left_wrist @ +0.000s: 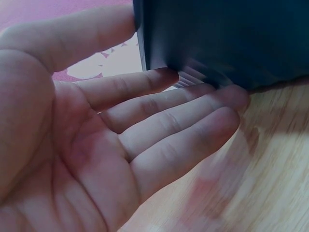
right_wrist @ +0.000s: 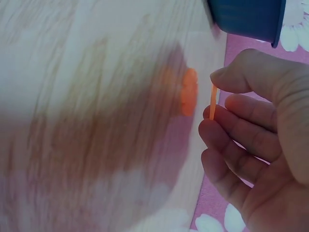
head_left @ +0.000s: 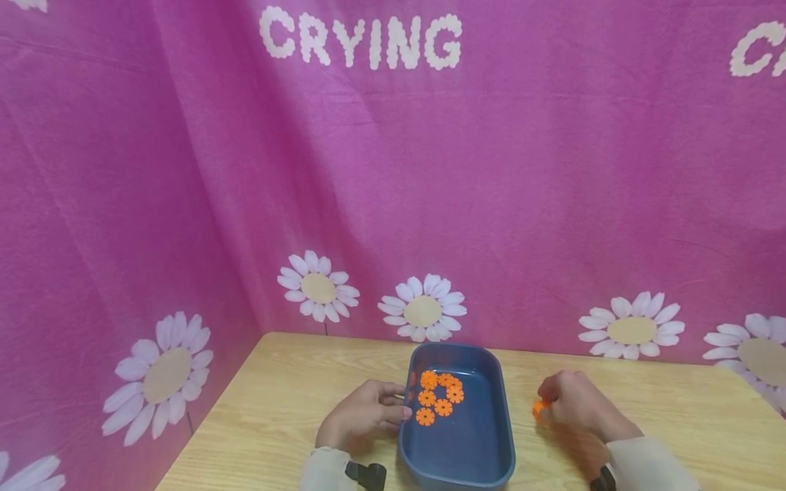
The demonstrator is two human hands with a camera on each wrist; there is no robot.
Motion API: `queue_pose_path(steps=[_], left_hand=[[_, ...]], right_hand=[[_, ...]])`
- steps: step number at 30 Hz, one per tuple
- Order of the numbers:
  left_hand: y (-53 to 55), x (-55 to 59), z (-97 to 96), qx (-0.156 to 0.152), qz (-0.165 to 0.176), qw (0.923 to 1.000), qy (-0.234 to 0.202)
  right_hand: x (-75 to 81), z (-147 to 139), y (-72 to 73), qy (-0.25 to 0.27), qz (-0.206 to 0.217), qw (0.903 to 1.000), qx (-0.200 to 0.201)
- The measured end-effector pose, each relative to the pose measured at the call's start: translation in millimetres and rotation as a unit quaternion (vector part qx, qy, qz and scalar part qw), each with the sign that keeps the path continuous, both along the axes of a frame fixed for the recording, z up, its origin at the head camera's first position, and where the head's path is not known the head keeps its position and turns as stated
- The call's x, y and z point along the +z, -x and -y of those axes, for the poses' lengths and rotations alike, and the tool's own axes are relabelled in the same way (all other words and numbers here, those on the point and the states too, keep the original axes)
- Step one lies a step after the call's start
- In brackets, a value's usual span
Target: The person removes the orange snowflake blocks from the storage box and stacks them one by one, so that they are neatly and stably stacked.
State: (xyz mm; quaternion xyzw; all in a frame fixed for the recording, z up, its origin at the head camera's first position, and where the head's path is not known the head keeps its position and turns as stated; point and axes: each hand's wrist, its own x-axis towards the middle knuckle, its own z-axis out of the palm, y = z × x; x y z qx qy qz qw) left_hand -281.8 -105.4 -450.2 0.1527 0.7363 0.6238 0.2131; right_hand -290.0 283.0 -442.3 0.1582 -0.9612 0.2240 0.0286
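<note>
A dark blue rectangular bin stands on the table with several orange notched plastic discs lying toward its left side. My left hand is at the bin's left side, its thumb tip at the rim. In the left wrist view its fingers stretch fairly straight to the outer wall near the base. To the right of the bin, my right hand pinches one orange disc, seen edge-on in the right wrist view, between thumb and fingertips. Another orange disc lies on the table close by.
The light wooden table reaches back to a pink curtain printed with white daisies and lettering. A second pink stretch of cloth closes off the left side. Both wrists carry black straps below pale sleeves.
</note>
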Motion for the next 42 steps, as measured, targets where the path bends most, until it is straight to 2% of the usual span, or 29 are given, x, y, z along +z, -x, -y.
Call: queue_pose_path(steps=[6,17,30,33,37,42], left_hand=[[-1.2,1.2,0.2,-0.001,-0.003,1.0000,0.001],[-1.0,-0.7,0.2,-0.002,-0.002,1.0000,-0.006],[-0.9,0.1,0.5,0.003,-0.008,1.0000,0.004],[-0.2,-1.2,0.3,-0.001,-0.009,1.0000,-0.001],[0.0,-2.7,-0.2,-0.007,-0.012,0.9999,-0.009],[-0.8,-1.3,1.2,-0.008,-0.017,0.9998,-0.009]], right_hand=[[-4.0,0.1,0.6,-0.010,0.011,0.9999,-0.005],[-10.3,0.2,-1.7,-0.011,-0.009,0.9997,0.017],[-6.6,-0.6,-1.5,-0.007,-0.012,0.9998,0.013],[-5.3,-1.7,-2.1,-0.005,-0.029,0.9994,0.018],[-3.3,-3.1,-2.4,-0.003,-0.074,0.9965,0.039],[6.2,-2.0,2.7,0.005,-0.081,0.9950,0.059]])
